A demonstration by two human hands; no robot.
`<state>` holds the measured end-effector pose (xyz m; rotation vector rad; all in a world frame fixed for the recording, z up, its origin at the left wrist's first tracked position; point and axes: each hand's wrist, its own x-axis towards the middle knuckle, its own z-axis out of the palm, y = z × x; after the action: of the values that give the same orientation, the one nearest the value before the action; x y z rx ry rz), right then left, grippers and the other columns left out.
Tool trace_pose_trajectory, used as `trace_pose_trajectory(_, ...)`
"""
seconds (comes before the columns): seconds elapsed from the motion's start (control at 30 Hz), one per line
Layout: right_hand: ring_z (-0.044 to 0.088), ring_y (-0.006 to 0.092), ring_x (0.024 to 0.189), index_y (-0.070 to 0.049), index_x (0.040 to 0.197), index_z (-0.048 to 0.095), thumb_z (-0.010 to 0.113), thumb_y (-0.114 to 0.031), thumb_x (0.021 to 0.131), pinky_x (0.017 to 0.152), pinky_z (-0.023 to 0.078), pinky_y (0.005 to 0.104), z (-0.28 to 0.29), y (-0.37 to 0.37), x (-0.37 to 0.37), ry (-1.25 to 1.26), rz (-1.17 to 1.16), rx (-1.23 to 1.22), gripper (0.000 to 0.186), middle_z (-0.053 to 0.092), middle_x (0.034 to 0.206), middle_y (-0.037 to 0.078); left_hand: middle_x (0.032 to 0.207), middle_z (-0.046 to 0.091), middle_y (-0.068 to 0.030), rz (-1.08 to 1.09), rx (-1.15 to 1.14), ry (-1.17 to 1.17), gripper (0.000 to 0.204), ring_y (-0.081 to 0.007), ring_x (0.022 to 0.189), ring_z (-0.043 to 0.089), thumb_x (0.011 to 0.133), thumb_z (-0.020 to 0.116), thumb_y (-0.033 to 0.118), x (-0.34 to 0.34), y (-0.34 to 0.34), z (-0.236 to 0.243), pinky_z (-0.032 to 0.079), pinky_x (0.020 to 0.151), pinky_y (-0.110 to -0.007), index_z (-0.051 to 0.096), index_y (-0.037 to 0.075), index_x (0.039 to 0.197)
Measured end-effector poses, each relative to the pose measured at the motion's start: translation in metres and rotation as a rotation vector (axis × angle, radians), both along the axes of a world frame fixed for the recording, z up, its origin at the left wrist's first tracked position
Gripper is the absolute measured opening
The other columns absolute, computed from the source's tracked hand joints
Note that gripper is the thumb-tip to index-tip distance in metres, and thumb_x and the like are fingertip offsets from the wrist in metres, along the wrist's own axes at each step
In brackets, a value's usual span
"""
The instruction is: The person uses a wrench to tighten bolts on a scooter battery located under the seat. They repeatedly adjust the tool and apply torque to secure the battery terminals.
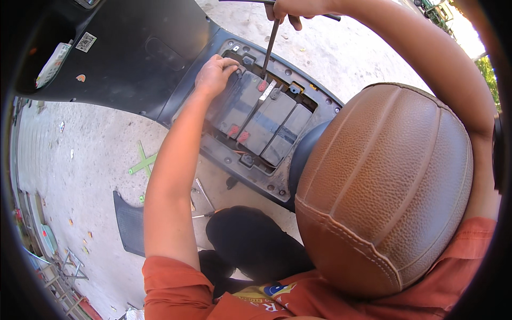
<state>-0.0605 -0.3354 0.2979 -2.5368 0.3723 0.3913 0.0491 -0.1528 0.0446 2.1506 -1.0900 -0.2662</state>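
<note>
Gripping the dark T-handled tool (271,45) by its crossbar (332,17), your right hand (296,8) is closing around it; the tool is standing over grey batteries (272,118). Your left hand (213,77) is half-curling at their left end, its hold unclear. The tool is probably feeling stiff, weighty, best held at the crossbar.

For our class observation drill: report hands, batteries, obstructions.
Right hand gripping T-handle tool, angled down to batteries. Left hand at far end of leftmost battery. Brown seat crowds right.
</note>
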Motion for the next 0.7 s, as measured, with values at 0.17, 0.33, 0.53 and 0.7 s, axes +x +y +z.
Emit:
trace_pose_trajectory(0.17,0.072,0.0240,0.063,0.005,0.093,0.072,0.059,-0.006,0.079,0.061,0.056,0.0373,-0.003,0.004,0.002,-0.013,0.028,-0.024,0.022,0.074,0.086,0.015,0.094,0.069,-0.0081,0.048,-0.182,0.066,0.023,-0.0208,0.088,0.070,0.105,0.060,0.025,-0.002,-0.005,-0.007,0.055,0.080,-0.035,0.070,0.004,0.110)
trace_pose_trajectory(0.33,0.072,0.0243,0.065,0.005,0.096,0.072,0.058,-0.006,0.080,0.062,0.056,0.0374,0.003,-0.005,-0.010,0.008,-0.017,-0.071,0.023,0.074,0.086,0.015,0.085,0.065,-0.0070,0.160,-0.598,0.993,0.019,-0.0162,0.073,0.067,0.111,0.049,0.024,-0.043,0.022,0.040,0.058,0.064,-0.030,0.057,0.007,0.112)
trace_pose_trajectory(0.53,0.074,0.0211,0.075,0.003,0.108,0.067,0.057,-0.005,0.089,0.056,0.050,0.0337,0.020,0.016,-0.013,0.169,0.100,0.010,0.023,0.074,0.098,0.013,0.076,0.049,-0.0003,0.255,-0.905,1.345,0.020,-0.0077,0.057,0.039,0.111,0.046,0.016,-0.071,0.118,0.106,0.032,0.053,-0.026,0.057,-0.001,0.111)
trace_pose_trajectory(0.7,0.074,0.0209,0.073,0.003,0.107,0.065,0.056,-0.005,0.092,0.057,0.050,0.0336,0.013,0.017,-0.017,0.160,0.108,0.006,0.020,0.072,0.096,0.012,0.073,0.042,0.0010,0.177,-0.969,1.453,0.021,-0.0065,0.053,0.031,0.111,0.045,0.016,-0.114,0.183,0.138,0.028,0.050,-0.024,0.055,-0.002,0.112)
